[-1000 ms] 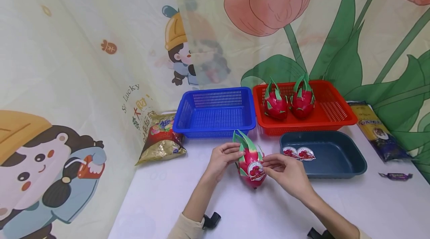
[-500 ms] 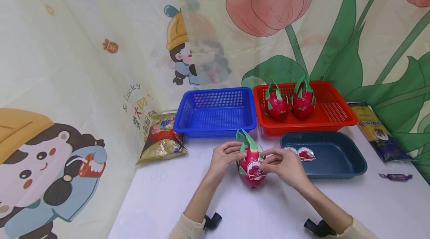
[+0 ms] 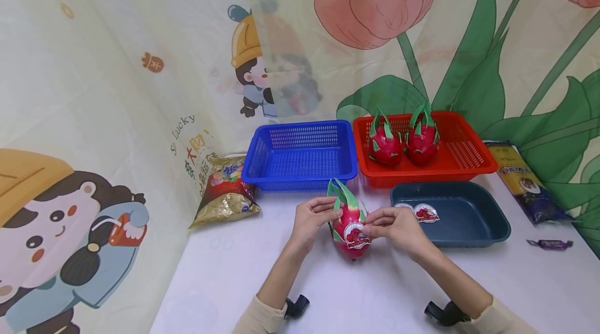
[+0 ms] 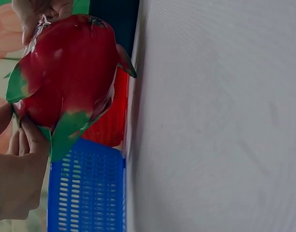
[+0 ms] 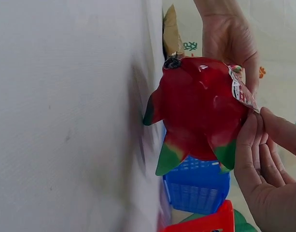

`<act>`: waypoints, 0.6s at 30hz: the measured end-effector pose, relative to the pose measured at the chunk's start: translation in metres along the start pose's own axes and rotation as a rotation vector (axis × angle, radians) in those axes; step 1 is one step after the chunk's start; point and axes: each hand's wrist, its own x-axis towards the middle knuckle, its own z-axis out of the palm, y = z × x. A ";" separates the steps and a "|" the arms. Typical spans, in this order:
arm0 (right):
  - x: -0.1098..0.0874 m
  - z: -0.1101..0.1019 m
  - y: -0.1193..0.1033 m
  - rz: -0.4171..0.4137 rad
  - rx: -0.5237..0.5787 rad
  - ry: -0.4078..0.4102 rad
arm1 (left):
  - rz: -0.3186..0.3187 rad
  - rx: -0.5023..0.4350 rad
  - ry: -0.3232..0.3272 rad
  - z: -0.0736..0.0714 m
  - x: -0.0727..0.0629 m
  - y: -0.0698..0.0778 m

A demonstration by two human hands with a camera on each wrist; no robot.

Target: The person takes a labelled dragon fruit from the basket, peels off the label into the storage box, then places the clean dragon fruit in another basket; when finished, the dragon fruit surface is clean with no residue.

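Note:
A pink-red dragon fruit point(image 3: 354, 251) with green leaf tips stands between my hands over the white table. My left hand point(image 3: 310, 222) grips its upper left side, thumb and fingers around the skin near the leaves. On the front of the fruit lies a round white sticker point(image 3: 354, 234) with a red fruit print and a banner. My right hand point(image 3: 398, 227) pinches the right edge of this sticker. In the right wrist view the edge of the sticker point(image 5: 240, 89) stands out from the skin toward the right thumb point(image 5: 279, 126).
A blue basket point(image 3: 300, 185) stands behind the hands. Beside it, a red basket point(image 3: 461, 167) holds two dragon fruits point(image 3: 384, 147). A dark blue tray point(image 3: 473, 219) bears stickers point(image 3: 426, 213) on its left. Snack bags lie left point(image 3: 229, 193) and right point(image 3: 527, 183), with a purple candy point(image 3: 550, 244) near the right edge.
The right hand has shifted slightly left over the sticker's right edge, covering more of it. The left hand keeps its hold on the dragon fruit.

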 end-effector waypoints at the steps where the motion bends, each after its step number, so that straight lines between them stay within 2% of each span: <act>1: 0.000 0.000 0.000 0.008 0.004 -0.003 | -0.001 -0.006 0.002 0.000 0.000 0.000; 10: 0.002 -0.004 0.002 0.063 0.113 -0.055 | -0.015 -0.067 -0.004 -0.001 0.000 -0.001; 18: 0.005 -0.009 0.009 0.067 0.180 -0.111 | -0.016 -0.099 -0.024 -0.002 0.001 -0.001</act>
